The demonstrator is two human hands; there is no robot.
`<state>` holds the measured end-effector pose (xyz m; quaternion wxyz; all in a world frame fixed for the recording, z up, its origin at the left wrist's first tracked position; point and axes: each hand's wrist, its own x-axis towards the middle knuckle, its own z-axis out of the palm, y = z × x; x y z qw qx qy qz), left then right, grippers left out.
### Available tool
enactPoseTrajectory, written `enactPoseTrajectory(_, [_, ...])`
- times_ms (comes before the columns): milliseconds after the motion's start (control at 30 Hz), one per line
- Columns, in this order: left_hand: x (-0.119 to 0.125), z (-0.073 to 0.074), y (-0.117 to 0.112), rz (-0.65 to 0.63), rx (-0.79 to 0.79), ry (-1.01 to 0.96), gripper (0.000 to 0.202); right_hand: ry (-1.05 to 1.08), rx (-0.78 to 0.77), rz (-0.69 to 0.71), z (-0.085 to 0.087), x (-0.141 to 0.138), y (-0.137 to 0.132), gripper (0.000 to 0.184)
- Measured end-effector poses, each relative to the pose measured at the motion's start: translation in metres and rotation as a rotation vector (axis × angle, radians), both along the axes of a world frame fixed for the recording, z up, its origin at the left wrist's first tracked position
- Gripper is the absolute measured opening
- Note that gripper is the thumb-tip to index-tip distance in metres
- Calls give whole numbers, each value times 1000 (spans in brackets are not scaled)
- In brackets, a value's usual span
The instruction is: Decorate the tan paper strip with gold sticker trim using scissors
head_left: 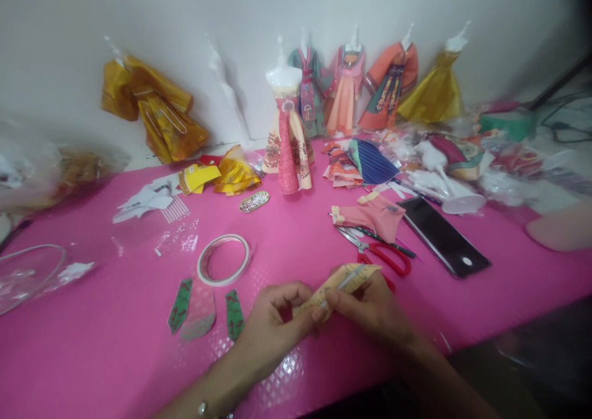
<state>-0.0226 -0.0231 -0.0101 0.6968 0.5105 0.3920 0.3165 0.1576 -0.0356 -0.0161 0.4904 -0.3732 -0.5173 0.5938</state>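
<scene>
A narrow piece of cream patterned fabric (357, 274), with a pale strip along it, is stretched between my two hands above the front of the table. My left hand (282, 320) pinches its left end between thumb and fingers. My right hand (370, 305) grips it farther right, thumb on top. Behind my right hand lie red-handled scissors (388, 257), partly under a pink cut-out garment piece (377, 215). Left of my hands are a roll of white tape (224, 260), two green patterned pieces (234, 314) and a pale pink rounded piece (200, 305).
A small dress form in a cream and pink dress (289, 141) stands behind my hands. Several dressed doll forms (349, 92) line the wall. A black phone (446, 237) lies on the right of the pink table (92, 345). Fabric scraps and plastic bags (499, 181) crowd the back right.
</scene>
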Motion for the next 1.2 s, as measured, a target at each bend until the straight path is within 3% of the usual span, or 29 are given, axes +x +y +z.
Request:
enactPoseTrajectory(233, [1, 5, -1, 14, -50, 19, 24, -21, 37, 2, 0, 1, 2, 16])
enactPoseTrajectory(367, [-1, 1, -1, 10, 0, 21, 23, -40, 20, -11, 0, 0, 2, 11])
enactPoseTrajectory(667, [-2, 7, 0, -5, 37, 40, 33, -56, 19, 1, -3, 1, 0, 23])
enactPoseTrajectory(1200, [-1, 9, 0, 23, -27, 100, 31, -95, 47, -1, -2, -3, 0, 18])
